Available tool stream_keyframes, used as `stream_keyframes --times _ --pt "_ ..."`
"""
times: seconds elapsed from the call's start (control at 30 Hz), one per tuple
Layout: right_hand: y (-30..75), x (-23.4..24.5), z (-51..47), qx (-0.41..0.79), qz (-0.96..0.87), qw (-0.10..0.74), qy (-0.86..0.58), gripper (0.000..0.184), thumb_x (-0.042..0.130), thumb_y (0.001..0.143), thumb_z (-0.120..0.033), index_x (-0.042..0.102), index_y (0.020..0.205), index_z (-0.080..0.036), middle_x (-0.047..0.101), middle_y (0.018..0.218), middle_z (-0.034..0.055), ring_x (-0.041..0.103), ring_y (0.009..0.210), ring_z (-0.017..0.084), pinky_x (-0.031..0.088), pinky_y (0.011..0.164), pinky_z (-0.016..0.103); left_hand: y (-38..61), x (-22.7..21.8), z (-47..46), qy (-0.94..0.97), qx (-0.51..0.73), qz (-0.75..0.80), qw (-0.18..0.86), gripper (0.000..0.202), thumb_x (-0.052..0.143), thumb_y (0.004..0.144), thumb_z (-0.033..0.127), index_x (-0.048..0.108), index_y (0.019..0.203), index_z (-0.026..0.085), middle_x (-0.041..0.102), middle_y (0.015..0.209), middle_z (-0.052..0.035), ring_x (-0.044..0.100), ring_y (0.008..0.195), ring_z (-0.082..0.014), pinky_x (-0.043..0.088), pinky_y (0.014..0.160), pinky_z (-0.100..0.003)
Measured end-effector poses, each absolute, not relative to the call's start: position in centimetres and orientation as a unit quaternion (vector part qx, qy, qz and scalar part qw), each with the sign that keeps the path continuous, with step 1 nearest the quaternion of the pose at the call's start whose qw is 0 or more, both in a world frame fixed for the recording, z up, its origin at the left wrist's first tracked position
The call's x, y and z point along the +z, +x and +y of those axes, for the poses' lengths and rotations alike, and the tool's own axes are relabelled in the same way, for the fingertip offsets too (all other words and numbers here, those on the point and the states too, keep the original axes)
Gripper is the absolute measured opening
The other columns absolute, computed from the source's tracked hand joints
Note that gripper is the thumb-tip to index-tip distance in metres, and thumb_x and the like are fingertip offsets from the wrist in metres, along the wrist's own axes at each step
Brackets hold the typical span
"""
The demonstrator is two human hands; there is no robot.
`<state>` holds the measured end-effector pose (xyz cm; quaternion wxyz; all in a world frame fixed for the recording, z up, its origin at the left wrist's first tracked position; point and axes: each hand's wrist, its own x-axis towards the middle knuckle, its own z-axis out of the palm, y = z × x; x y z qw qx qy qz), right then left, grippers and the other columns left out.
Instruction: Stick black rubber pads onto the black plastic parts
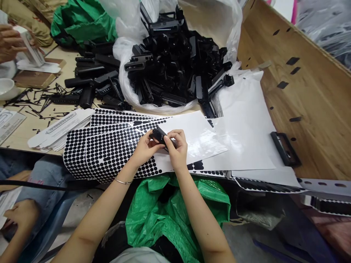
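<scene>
Pinching black part (158,135): left hand (144,148), right hand (178,147)

A small black moulded plastic piece (159,136), blocky and matte, is held off the desk near the middle of the scene. It is tilted, its far end pointing up and left, and is pinched between the left hand (145,148) and the right hand (177,146).
</scene>
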<state>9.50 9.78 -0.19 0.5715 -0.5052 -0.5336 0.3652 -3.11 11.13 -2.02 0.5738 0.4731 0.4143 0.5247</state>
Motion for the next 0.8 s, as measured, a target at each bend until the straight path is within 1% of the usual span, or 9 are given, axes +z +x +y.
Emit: stream_keyframes --times 0.13,0.3,0.53,0.8 --pt "9.47 0.03 9.56 0.34 -0.544 0.572 -0.512 0.014 0.061 0.086 -0.029 0.059 0.074 -0.022 0.053 0.088 0.0019 0.054 0.086 0.017 0.049 0.081 0.034 -3.11 -1.85 10.99 0.477 0.528 0.414 0.568 0.037 0.086 0.058 0.029 0.059 0.08 0.019 0.056 0.069 0.0046 0.058 0.065 -0.0112 0.058 0.066 -0.027" --pt "9.41 0.12 9.39 0.299 -0.562 0.583 -0.505 0.012 0.062 0.084 -0.024 0.059 0.074 -0.021 0.053 0.085 0.0013 0.055 0.083 0.016 0.048 0.079 0.033 -3.01 -1.84 10.92 0.482 0.535 0.41 0.559 0.036 0.086 0.06 0.035 0.06 0.078 0.018 0.06 0.069 0.0031 0.06 0.065 -0.0124 0.057 0.063 -0.026" --pt "9.13 0.07 9.23 0.263 -0.57 0.584 -0.515 0.012 0.063 0.083 -0.024 0.059 0.072 -0.021 0.053 0.083 0.0013 0.055 0.081 0.017 0.048 0.077 0.033 -2.81 -1.82 10.95 0.481 0.547 0.419 0.542 0.038 0.085 0.059 0.04 0.058 0.074 0.018 0.061 0.068 0.0032 0.06 0.063 -0.0126 0.056 0.061 -0.026" --pt "8.61 0.06 8.83 0.257 -0.553 0.573 -0.548 0.018 0.065 0.082 -0.029 0.057 0.068 -0.023 0.053 0.08 0.0015 0.054 0.08 0.018 0.046 0.08 0.037 -2.91 -1.75 10.73 0.47 0.544 0.434 0.543 0.036 0.085 0.059 0.035 0.055 0.071 0.019 0.06 0.068 0.0027 0.061 0.065 -0.0136 0.055 0.062 -0.027"
